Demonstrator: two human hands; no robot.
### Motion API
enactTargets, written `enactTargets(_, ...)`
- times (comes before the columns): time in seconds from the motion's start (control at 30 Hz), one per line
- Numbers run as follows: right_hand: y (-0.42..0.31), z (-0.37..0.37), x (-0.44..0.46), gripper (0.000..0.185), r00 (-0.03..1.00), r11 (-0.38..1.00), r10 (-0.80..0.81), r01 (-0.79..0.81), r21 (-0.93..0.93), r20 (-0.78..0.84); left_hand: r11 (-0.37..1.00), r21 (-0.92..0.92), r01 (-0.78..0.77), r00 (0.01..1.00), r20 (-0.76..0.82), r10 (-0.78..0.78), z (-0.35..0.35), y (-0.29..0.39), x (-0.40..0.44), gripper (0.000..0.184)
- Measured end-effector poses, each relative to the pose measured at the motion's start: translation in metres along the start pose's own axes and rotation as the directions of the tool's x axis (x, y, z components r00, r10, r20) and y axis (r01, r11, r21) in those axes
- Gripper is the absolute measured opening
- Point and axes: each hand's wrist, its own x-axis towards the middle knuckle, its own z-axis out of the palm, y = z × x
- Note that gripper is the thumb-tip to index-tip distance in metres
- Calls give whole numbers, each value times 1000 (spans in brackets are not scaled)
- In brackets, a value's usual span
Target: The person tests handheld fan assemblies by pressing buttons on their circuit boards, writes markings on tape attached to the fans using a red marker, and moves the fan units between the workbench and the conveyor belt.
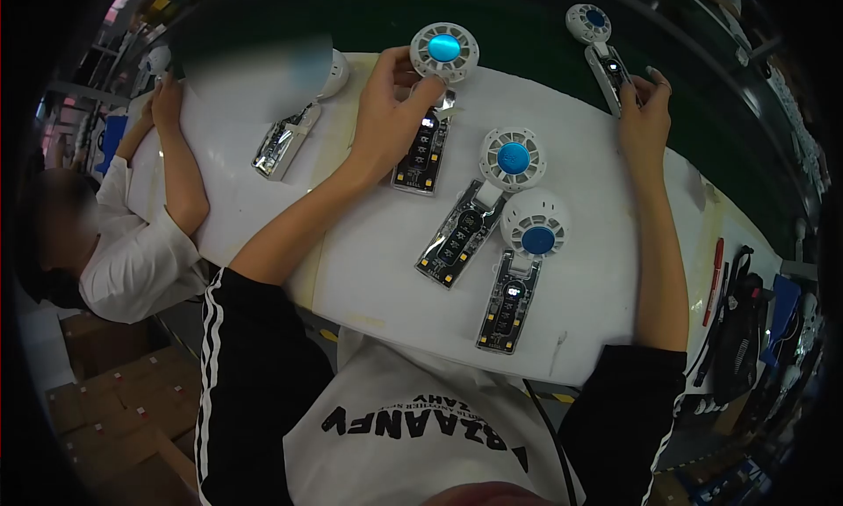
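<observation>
My left hand (395, 111) is closed around the neck of a handheld fan (444, 49), which has a round white grille, a shiny blue centre and a clear handle showing circuit parts. A small display glows on that handle. At the table's far right edge, my right hand (646, 102) grips the handle of a second fan (604, 67), its head pointing away from me. Between my arms, two more fans lie on the white table: one with its head up (513, 158), the other nearer me (537, 234) with its display lit. Their heads touch or nearly touch.
Another fan (285, 141) lies farther left, partly hidden by a blurred patch. A co-worker (140, 260) leans at the table's left end. On the right are a red pen (713, 282) and a black pouch (739, 348). Cardboard boxes (123, 401) stand on the floor at left.
</observation>
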Motion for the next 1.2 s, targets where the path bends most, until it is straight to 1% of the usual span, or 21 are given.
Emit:
enactTargets(0.03, 3, 2, 1, 52, 999, 999, -43, 43, 2, -22, 1000, 0, 5, 1000, -1, -4, -2, -1, -2, 40)
enactTargets(0.07, 2, 4, -2, 51, 996, 997, -81, 82, 3, -44, 993, 75, -91, 995, -28, 93, -6, 4, -7, 39)
enactTargets(0.1, 2, 4, -4, 51, 996, 997, -72, 72, 6, -42, 971, 153, -184, 980, -44, 193, -10, 6, -10, 38)
enactTargets(0.13, 0, 4, -5, 51, 997, 998, -65, 65, 11, -29, 871, 299, -390, 908, -30, 417, -18, 6, -11, 32)
enactTargets(0.17, -4, 4, -6, 50, 998, 998, -58, 59, 20, -14, 869, 307, -388, 910, -20, 413, -29, 7, -18, 32)
enactTargets(0.23, 1, 6, -4, 49, 998, 996, -66, 67, 59, -23, 591, 504, -629, 770, 299, 564, -48, 13, -38, 33)
enactTargets(0.27, 4, 7, -3, 48, 996, 992, -85, 88, 87, -33, 589, 513, -624, 774, 306, 554, -51, 13, -47, 33)
enactTargets(0.33, 8, 8, -2, 47, 995, 994, -96, 98, 58, -35, 383, 561, -733, 667, 484, 567, -57, 5, -61, 39)
enactTargets(0.37, 9, 7, -1, 46, 992, 993, -118, 119, 15, -43, 376, 552, -744, 654, 490, 577, -54, 3, -63, 50)
enactTargets(0.5, 8, 7, -2, 44, 997, 996, -75, 76, 35, -19, 428, 555, -713, 693, 464, 551, -50, 3, -60, 50)
enactTargets(0.6, 9, 6, -2, 44, 998, 998, -48, 48, 27, -29, 437, 532, -726, 686, 505, 524, -50, 1, -59, 50)
enactTargets(0.67, 6, 7, -3, 43, 997, 996, -66, 69, 61, -45, 430, 540, -724, 688, 513, 514, -51, 2, -59, 49)
enactTargets(0.73, 17, 12, -1, 42, 986, 984, -146, 153, 95, -81, 429, 536, -727, 685, 518, 513, -55, 4, -60, 49)
enactTargets(0.8, 18, 13, -3, 40, 990, 988, -125, 130, 80, -57, 435, 531, -728, 684, 522, 509, -50, 5, -58, 49)
enactTargets(0.83, -8, 6, -11, 39, 998, 991, -46, 50, 123, -37, 448, 512, -733, 680, 524, 513, -49, 6, -59, 48)
enactTargets(0.87, 12, 9, -5, 37, 990, 991, -125, 127, 27, -69, 427, 541, -725, 687, 519, 509, -47, 6, -63, 48)
enactTargets(0.9, 20, 11, -5, 36, 972, 978, -209, 209, -10, -109, 476, 542, -692, 722, 535, 439, -48, 5, -66, 46)
enactTargets(0.93, 23, 14, -3, 36, 956, 967, -256, 252, -43, -143, 484, 522, -703, 711, 536, 455, -50, 3, -67, 46)
enactTargets(0.97, 17, 11, -5, 37, 970, 977, -207, 210, 17, -127, 476, 523, -707, 708, 529, 468, -51, 0, -67, 45)
enactTargets(1.03, 9, 7, -7, 36, 990, 991, -122, 125, 52, -67, 491, 521, -698, 716, 526, 459, -53, -6, -68, 46)
enactTargets(1.2, 5, 3, -8, 36, 993, 992, -107, 110, 67, -45, 420, 529, -738, 672, 518, 528, -47, -1, -67, 47)
